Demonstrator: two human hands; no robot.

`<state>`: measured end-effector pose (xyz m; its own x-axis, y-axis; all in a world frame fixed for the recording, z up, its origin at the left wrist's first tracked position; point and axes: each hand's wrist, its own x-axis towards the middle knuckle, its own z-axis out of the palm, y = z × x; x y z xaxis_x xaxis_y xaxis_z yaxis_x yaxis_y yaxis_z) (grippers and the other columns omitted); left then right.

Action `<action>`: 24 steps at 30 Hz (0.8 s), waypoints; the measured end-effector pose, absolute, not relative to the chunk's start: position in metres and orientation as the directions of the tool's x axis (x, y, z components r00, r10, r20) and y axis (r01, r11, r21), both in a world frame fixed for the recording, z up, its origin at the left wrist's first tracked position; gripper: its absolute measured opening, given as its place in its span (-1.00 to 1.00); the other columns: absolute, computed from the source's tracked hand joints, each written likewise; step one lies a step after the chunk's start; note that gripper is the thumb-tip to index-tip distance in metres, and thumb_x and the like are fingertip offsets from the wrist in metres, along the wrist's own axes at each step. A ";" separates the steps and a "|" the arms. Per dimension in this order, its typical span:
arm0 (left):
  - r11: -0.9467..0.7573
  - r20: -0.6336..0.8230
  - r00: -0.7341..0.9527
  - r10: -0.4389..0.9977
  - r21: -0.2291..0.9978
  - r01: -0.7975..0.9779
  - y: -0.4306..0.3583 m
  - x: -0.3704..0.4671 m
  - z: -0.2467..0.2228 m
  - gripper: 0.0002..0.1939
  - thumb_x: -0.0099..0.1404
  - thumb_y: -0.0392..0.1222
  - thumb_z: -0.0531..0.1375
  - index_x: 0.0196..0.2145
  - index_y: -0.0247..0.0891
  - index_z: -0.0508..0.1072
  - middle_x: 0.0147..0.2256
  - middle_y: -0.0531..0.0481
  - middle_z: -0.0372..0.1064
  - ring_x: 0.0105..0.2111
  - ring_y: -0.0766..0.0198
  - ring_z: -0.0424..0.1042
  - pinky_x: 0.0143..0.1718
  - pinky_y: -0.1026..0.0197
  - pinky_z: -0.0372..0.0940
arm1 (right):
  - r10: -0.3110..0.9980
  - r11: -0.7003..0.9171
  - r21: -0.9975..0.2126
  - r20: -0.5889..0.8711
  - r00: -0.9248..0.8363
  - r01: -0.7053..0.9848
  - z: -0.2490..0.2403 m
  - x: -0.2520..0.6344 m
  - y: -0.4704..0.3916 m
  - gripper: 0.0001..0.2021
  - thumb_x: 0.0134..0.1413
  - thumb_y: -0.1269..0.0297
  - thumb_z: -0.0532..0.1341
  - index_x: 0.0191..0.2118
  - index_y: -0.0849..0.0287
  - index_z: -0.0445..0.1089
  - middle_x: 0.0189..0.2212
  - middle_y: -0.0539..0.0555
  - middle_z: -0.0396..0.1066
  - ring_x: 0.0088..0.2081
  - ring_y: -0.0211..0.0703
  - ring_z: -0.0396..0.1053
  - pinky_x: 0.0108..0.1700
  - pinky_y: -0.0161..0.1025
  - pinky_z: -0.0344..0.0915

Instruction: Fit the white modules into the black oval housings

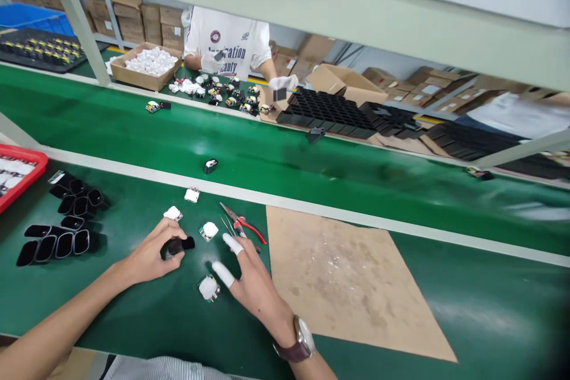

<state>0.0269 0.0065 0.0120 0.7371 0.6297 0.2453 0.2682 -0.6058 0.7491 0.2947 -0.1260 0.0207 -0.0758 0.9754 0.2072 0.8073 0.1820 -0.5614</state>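
Observation:
My left hand (154,252) is closed around a small black plastic housing (189,243), one end of which sticks out past the fingers. My right hand (258,285) is open, thumb and forefinger apart in white finger cots, with nothing between them. Just below its thumb lies a circuit board with a white top (208,288). A similar white-topped board (209,230) sits between the hands. Beyond my left fingers is another white-topped piece (173,214), and a further one (192,195) lies near the rail. Red-handled pliers (240,221) and tweezers (228,225) rest beyond my right fingertips.
Black housings (65,244) stand grouped at left, beside a red tray (42,161). A cardboard sheet (338,273) covers the bench at right. A green conveyor belt (249,151) behind the rail carries several parts. Across it, a co-worker (229,41) in white gloves handles black pieces.

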 end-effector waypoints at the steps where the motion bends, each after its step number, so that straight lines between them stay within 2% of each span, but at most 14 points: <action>1: -0.602 0.244 0.738 0.630 0.753 0.265 0.007 0.025 0.009 -0.73 0.40 -0.35 0.23 0.01 -0.12 0.34 -0.02 -0.06 0.28 -0.06 0.20 0.44 -0.01 0.12 0.42 | 0.971 0.183 -0.543 0.229 -0.065 0.820 0.026 0.299 -0.117 -0.41 0.45 0.20 0.20 0.46 0.06 0.04 0.25 0.29 0.30 0.30 0.17 0.32 0.30 0.21 0.39; 4: -0.609 0.233 0.768 0.596 0.755 0.243 0.006 0.018 0.002 -0.88 0.47 -0.29 0.21 -0.09 -0.14 0.34 -0.03 -0.06 0.34 -0.06 0.20 0.46 0.01 0.12 0.42 | 0.966 0.227 -0.491 0.222 -0.131 0.841 0.037 0.304 -0.088 -0.49 0.45 0.23 0.19 0.40 0.12 0.15 0.27 0.28 0.31 0.33 0.17 0.28 0.38 0.25 0.29; 6: -0.609 0.225 0.773 0.593 0.754 0.247 0.003 0.012 -0.001 -0.86 0.50 -0.26 0.20 -0.02 -0.13 0.36 -0.01 -0.08 0.36 -0.04 0.18 0.48 0.02 0.12 0.43 | 0.962 0.271 -0.465 0.168 -0.216 0.843 0.039 0.300 -0.073 -0.50 0.39 0.28 0.24 0.37 0.13 0.21 0.26 0.25 0.33 0.31 0.18 0.29 0.39 0.26 0.27; 8: -0.586 0.190 0.764 0.616 0.759 0.283 -0.001 0.008 -0.001 -0.66 0.49 -0.22 0.25 0.16 -0.08 0.33 0.08 -0.12 0.35 -0.02 0.16 0.50 0.04 0.10 0.46 | 0.949 0.313 -0.438 0.114 -0.294 0.842 0.036 0.294 -0.063 -0.47 0.31 0.40 0.26 0.34 0.16 0.24 0.29 0.24 0.33 0.31 0.19 0.27 0.38 0.24 0.29; 11: -0.545 0.104 0.763 0.637 0.762 0.351 -0.005 0.005 0.002 -0.32 0.42 -0.16 0.34 0.38 0.02 0.19 0.28 -0.16 0.25 0.08 0.09 0.50 0.12 0.06 0.48 | 0.934 0.350 -0.406 0.080 -0.348 0.845 0.033 0.287 -0.059 -0.46 0.27 0.55 0.19 0.34 0.20 0.26 0.33 0.25 0.30 0.31 0.18 0.26 0.34 0.22 0.34; 14: -0.536 0.048 0.771 0.635 0.746 0.395 -0.006 0.005 0.004 -0.20 0.39 -0.14 0.38 0.44 0.07 0.12 0.38 -0.12 0.19 0.22 0.00 0.44 0.24 -0.02 0.43 | 0.945 0.326 -0.399 0.124 -0.302 0.857 0.039 0.285 -0.073 -0.54 0.37 0.48 0.14 0.33 0.21 0.28 0.32 0.30 0.28 0.31 0.19 0.25 0.35 0.23 0.32; 16: -0.550 0.047 0.779 0.626 0.735 0.397 -0.006 0.006 0.002 -0.20 0.40 -0.12 0.36 0.46 0.07 0.10 0.38 -0.11 0.22 0.25 -0.02 0.43 0.27 -0.05 0.41 | 0.950 0.311 -0.438 0.113 -0.292 0.843 0.045 0.283 -0.091 -0.52 0.39 0.36 0.21 0.36 0.16 0.25 0.27 0.29 0.31 0.27 0.17 0.30 0.32 0.20 0.37; 18: -0.574 0.069 0.788 0.612 0.724 0.382 -0.006 0.006 0.000 -0.22 0.44 -0.10 0.33 0.47 0.07 0.10 0.36 -0.12 0.28 0.26 -0.03 0.41 0.29 -0.08 0.39 | 0.943 0.305 -0.490 0.038 -0.330 0.816 0.049 0.280 -0.113 -0.40 0.29 0.26 0.35 0.37 0.11 0.24 0.21 0.25 0.34 0.19 0.15 0.37 0.23 0.16 0.46; 21: -0.598 0.092 0.801 0.591 0.716 0.359 -0.006 0.007 -0.001 -0.28 0.48 -0.10 0.29 0.47 0.05 0.11 0.29 -0.12 0.38 0.24 -0.02 0.43 0.28 -0.12 0.37 | 0.929 0.287 -0.520 -0.055 -0.366 0.805 0.041 0.272 -0.139 -0.39 0.15 0.34 0.44 0.29 0.11 0.31 0.18 0.23 0.35 0.16 0.17 0.41 0.18 0.13 0.51; 24: -0.596 0.079 0.803 0.591 0.714 0.368 -0.006 0.009 0.001 -0.32 0.48 -0.10 0.28 0.45 0.03 0.15 0.20 -0.12 0.44 0.16 -0.02 0.47 0.24 -0.14 0.38 | 0.958 0.226 -0.486 -0.044 -0.282 0.844 0.028 0.265 -0.151 -0.45 0.22 0.34 0.40 0.28 0.15 0.31 0.12 0.27 0.39 0.10 0.18 0.46 0.13 0.17 0.54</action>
<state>0.0088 -0.0063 0.0008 0.8031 0.5906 0.0789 0.3679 -0.5956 0.7140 0.2653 -0.1514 0.0281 -0.2824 0.9583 -0.0441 0.8442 0.2265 -0.4858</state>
